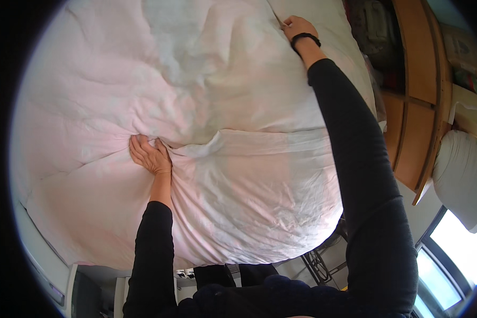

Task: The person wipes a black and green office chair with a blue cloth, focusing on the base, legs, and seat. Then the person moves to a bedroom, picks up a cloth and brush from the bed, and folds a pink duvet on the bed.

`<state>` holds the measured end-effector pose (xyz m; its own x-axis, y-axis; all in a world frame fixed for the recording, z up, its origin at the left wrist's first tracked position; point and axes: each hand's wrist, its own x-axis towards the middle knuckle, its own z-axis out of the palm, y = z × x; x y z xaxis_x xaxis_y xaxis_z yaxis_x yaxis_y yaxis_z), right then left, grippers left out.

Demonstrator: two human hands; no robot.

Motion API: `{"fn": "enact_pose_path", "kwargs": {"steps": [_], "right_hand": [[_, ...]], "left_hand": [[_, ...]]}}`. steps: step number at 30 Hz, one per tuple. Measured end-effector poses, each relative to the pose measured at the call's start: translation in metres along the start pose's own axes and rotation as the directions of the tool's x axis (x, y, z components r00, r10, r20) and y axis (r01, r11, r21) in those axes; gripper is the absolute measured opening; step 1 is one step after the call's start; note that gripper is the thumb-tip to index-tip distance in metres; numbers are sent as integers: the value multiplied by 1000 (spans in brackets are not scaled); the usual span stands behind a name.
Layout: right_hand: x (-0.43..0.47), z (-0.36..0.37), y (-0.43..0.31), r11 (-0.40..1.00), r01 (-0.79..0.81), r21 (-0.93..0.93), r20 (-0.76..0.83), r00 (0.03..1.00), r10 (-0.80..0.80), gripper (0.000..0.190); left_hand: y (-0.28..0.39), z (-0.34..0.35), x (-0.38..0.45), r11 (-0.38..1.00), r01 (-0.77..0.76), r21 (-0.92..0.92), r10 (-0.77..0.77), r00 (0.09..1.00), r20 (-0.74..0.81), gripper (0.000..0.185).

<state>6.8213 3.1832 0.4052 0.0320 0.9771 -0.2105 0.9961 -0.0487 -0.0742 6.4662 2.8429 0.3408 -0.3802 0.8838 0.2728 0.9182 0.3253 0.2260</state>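
Pale pink and grey-green bedding [258, 171] fills most of the head view, with a folded edge running across its middle. Left of centre, my left hand [149, 155] lies on it with bent fingers bunching the cloth beside that fold; creases spread out from there. My right hand [300, 30], a black band at its wrist, reaches to the far upper right and pinches a raised edge of the cloth between thumb and fingers. Black sleeves cover both forearms.
Wooden cabinets [419, 135] with a dark open compartment stand to the right. A pale stuffed bag [461, 175] is beside them, above a bright window [447, 274]. Near my body is a dark metal frame [318, 264]; a white cabinet edge [69, 286] is at the lower left.
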Motion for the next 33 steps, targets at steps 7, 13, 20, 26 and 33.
{"fn": "enact_pose_path", "kwargs": {"steps": [7, 13, 20, 26, 33], "right_hand": [[-78, -82, -29, 823, 447, 351, -603, 780, -166, 21], [-373, -44, -38, 358, 875, 326, -185, 431, -883, 19], [-414, 23, 14, 824, 547, 145, 405, 728, -554, 30], [-414, 67, 20, 856, 398, 331, 157, 871, -466, 22], [-529, 56, -13, 195, -235, 952, 255, 963, -87, 34]], "left_hand": [[2, 1, -2, 999, -33, 13, 33, 999, -28, 45], [4, -7, 4, 992, -116, 53, 117, 993, -26, 46], [-21, -61, -6, 942, -75, -328, 94, 995, 41, 45], [-38, -148, -22, 151, 794, -589, -266, 606, 749, 42], [-9, -203, -53, -70, 955, -287, -280, 257, 925, 39]]}}
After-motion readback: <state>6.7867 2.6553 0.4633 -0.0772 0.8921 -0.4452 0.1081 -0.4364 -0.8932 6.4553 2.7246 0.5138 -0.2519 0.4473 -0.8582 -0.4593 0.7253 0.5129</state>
